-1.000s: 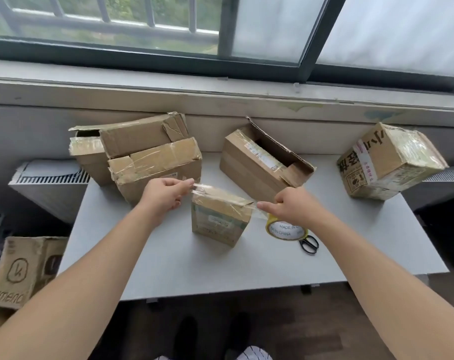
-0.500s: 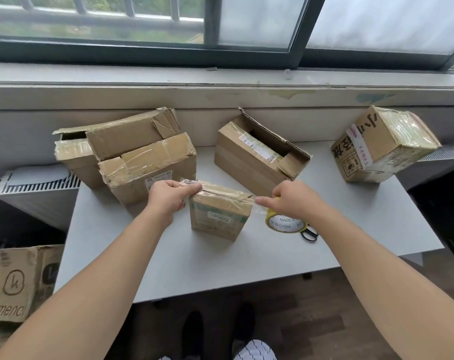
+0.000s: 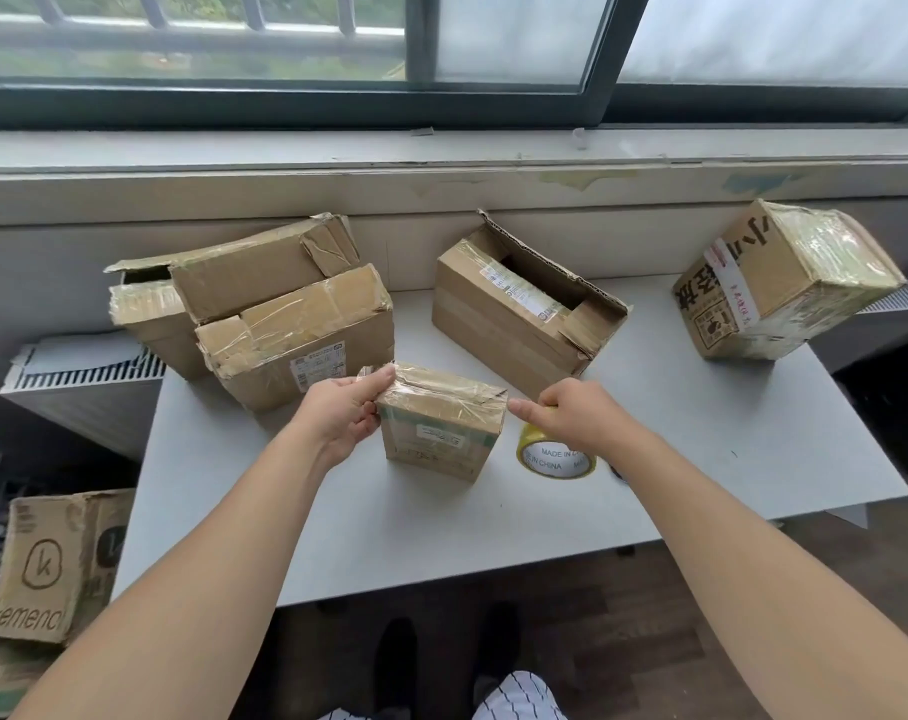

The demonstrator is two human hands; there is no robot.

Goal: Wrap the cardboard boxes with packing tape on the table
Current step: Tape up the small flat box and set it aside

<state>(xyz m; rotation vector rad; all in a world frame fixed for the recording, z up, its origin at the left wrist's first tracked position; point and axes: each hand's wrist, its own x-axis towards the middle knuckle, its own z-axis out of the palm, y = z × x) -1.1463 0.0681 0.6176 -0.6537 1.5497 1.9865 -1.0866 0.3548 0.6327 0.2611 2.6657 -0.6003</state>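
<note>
A small cardboard box [image 3: 441, 428] stands in the middle of the grey table [image 3: 441, 537], with a strip of clear tape [image 3: 441, 392] lying across its top. My left hand [image 3: 343, 407] is at the box's upper left edge. Its thumb lies over the corner and its fingers curl down the left side, holding the tape end there. My right hand [image 3: 566, 413] grips the yellow tape roll [image 3: 556, 457] just right of the box, with its index finger pointing at the box's upper right corner.
Stacked taped boxes [image 3: 296, 330] sit at the back left, an open box [image 3: 524, 314] at the back middle, and a taped box [image 3: 784, 283] at the far right. Scissors [image 3: 618, 472] peek out behind my right wrist. Another box [image 3: 52, 563] stands on the floor on the left.
The tape strip held stretched above the small box now lies on its top. Both hands have come down against the box's left and right edges.
</note>
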